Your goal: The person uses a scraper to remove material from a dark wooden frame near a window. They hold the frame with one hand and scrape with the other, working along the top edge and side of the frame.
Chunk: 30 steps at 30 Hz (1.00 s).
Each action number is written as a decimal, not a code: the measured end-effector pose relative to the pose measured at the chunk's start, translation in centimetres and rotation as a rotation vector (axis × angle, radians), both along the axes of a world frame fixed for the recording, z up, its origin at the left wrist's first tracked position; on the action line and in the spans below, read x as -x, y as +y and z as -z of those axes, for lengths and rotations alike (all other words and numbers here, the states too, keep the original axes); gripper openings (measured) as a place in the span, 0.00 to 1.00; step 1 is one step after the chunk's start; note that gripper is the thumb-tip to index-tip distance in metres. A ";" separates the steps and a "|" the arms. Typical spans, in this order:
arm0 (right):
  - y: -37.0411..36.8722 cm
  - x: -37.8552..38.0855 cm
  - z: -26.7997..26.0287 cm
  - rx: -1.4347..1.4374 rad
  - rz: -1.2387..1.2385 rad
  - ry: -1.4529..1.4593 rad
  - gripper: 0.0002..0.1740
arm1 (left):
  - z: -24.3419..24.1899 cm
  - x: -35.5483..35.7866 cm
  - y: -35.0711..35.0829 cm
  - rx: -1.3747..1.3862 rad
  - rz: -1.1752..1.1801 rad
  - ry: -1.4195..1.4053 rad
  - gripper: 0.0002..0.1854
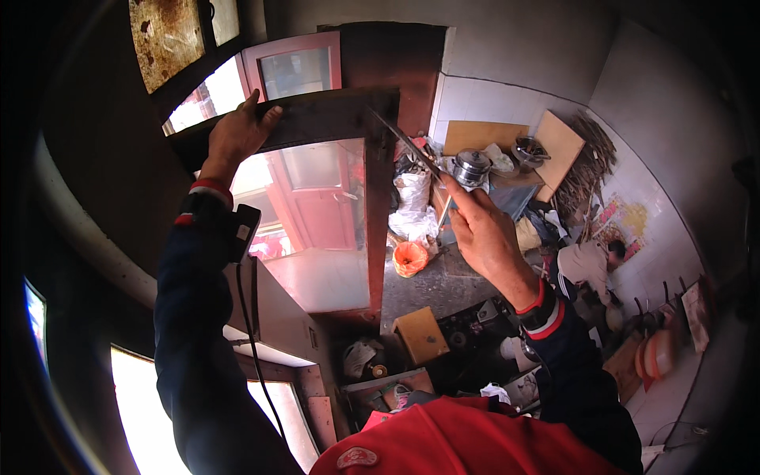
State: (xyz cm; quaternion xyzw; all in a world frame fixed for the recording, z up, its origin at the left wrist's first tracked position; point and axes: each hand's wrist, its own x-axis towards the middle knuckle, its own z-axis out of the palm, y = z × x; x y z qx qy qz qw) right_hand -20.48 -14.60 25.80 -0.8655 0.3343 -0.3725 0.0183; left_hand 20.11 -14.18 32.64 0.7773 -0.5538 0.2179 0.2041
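High in front of me stands a dark, sooty wooden door (380, 237) with a large glass pane (320, 237). My left hand (240, 130) grips its top rail, the thumb lying over the near face. In my right hand (484, 231) is a long, thin, dark metal tool (409, 142), its exact kind hard to tell. The tool slants up and left, and its tip reaches the upper right corner of the door frame; whether it touches is unclear. A black device (244, 231) with a cable is by my left wrist.
Below, a person (585, 264) in a beige jacket bends near the tiled wall. A steel pot (472, 166), an orange-lined bin (409, 259), a wooden box (421, 335) and a pile of sticks (594, 157) are around the room. White sacks (412, 202) stand beyond the door's edge.
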 end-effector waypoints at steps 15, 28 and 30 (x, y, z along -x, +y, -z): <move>-5.2 -1.0 5.8 -0.251 -0.064 -0.334 0.17 | 0.4 0.0 0.6 0.034 0.012 -0.074 0.44; -6.7 4.2 5.8 -0.212 -0.111 -0.231 0.13 | 0.1 0.0 0.5 0.015 0.054 -0.029 0.47; -6.8 3.0 4.0 -0.215 -0.139 -0.232 0.13 | 0.2 0.0 0.5 0.024 0.058 -0.028 0.47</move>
